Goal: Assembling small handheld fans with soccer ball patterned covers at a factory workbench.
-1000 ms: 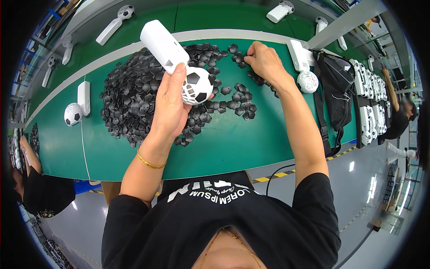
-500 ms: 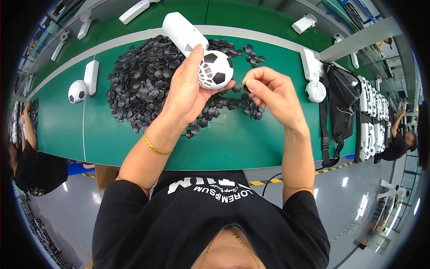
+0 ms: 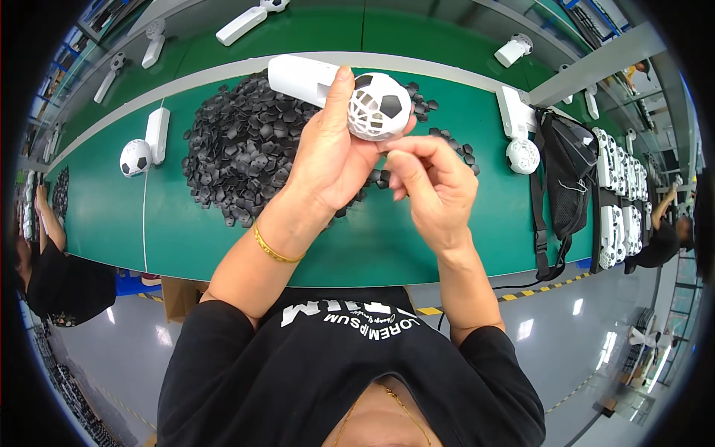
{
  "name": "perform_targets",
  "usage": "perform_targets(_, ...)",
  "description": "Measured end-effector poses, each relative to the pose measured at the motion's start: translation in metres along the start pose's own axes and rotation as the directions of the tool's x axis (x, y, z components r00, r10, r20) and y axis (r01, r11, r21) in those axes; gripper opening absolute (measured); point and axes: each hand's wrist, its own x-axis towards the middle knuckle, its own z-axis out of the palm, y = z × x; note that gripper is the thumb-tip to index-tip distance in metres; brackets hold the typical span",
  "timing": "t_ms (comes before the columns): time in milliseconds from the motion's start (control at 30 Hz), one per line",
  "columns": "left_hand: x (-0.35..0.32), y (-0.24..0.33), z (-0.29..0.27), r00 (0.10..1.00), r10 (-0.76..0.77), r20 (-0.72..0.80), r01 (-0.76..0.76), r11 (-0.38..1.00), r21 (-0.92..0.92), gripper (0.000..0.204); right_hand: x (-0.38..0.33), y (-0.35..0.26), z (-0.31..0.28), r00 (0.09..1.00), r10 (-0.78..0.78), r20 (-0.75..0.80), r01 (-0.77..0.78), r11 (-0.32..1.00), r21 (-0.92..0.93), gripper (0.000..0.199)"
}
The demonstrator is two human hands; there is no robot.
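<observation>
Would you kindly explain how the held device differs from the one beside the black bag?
The held device is in the left hand; the bagside device rests on the table. The held device's handle points mostly left; the bagside device's points toward the table's far edge. The held device's ball shows black patches; the bagside device's, only white openwork. Both have white handles.

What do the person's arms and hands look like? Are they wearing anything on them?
The upper arms have short, plain black fabric sleeves, and the forearms are uncovered. A shiny gold-coloured bracelet circles the left arm near the wrist; the right wrist has none. The left grip and right grip are ordinary bare hands, without gloves.
</observation>
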Motion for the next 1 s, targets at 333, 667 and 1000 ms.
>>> perform_targets(333, -0.002, -0.01, 0.023, 0.997, 0.022, 0.079, -0.012, 0.991, -0.132, 0.054, 0.006, 0.018, 0.004, 0.908, -0.351, -0.229, 0.322, 0.934, -0.157, 0.006)
perform_targets(667, -0.006, -0.013, 0.032, 0.998, -0.04, 0.052, 0.05, 0.974, -0.22, 0.051, 0.012, 0.021, 0.003, 0.81, -0.522, -0.268, 0.399, 0.824, -0.402, 0.022)
perform_targets(1000, -0.042, 0.018, 0.016, 0.93, -0.205, 0.306, 0.289, 0.921, -0.261, 0.053, 0.034, -0.028, -0.022, 0.925, -0.21, 0.317, 0.254, 0.962, -0.104, 0.065)
